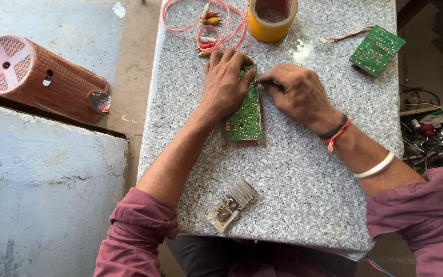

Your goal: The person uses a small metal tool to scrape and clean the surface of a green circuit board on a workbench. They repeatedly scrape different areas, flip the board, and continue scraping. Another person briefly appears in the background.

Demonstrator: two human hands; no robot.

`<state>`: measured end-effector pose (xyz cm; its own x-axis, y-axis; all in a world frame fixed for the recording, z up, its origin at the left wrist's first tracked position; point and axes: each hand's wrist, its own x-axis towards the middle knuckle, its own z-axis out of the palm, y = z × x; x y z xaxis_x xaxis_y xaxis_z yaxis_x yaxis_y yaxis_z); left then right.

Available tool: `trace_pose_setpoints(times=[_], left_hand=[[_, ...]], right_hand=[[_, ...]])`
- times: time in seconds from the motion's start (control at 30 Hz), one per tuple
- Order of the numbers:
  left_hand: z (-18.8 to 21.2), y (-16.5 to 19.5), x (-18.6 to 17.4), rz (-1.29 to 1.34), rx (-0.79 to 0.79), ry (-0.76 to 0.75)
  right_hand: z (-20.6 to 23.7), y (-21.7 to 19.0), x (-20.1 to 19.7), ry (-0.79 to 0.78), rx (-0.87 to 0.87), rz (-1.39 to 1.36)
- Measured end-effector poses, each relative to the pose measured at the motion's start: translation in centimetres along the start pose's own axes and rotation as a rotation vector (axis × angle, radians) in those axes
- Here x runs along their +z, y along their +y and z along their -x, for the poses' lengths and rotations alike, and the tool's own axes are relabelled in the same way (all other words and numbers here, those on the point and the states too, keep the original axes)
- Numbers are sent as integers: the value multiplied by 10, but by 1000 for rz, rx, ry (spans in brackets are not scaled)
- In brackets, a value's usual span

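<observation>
Pinning green circuit board [245, 120] flat on counter [303, 174] | left hand [225, 84] presses it steady | right hand [298, 92] pinches its edge, fingers clenched

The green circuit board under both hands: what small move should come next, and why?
Probably keep the left hand pressing the green circuit board flat on the table while the right hand works at the board's upper edge. The right fingertips pinch there, though what they grip is hidden, and the board lies loose on the stone top.
</observation>
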<state>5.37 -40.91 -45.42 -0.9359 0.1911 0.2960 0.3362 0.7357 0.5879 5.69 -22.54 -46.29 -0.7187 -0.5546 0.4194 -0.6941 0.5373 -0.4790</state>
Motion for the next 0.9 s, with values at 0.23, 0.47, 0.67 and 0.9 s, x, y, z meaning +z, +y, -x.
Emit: trace_pose_setpoints(times=[0.23,0.47,0.67,0.9], left_hand=[[51,5,-46,-12,15,16],[103,-11,-148,-4,18,28],[74,10,-149,-6,14,20],[161,78,-237,-1,9,10]], right_hand=[[11,-71,-16,-12,-3,7],[-24,-181,4,15,-63,25],[-44,-168,11,-1,-9,17],[-3,-296,-52,-13,5,8]])
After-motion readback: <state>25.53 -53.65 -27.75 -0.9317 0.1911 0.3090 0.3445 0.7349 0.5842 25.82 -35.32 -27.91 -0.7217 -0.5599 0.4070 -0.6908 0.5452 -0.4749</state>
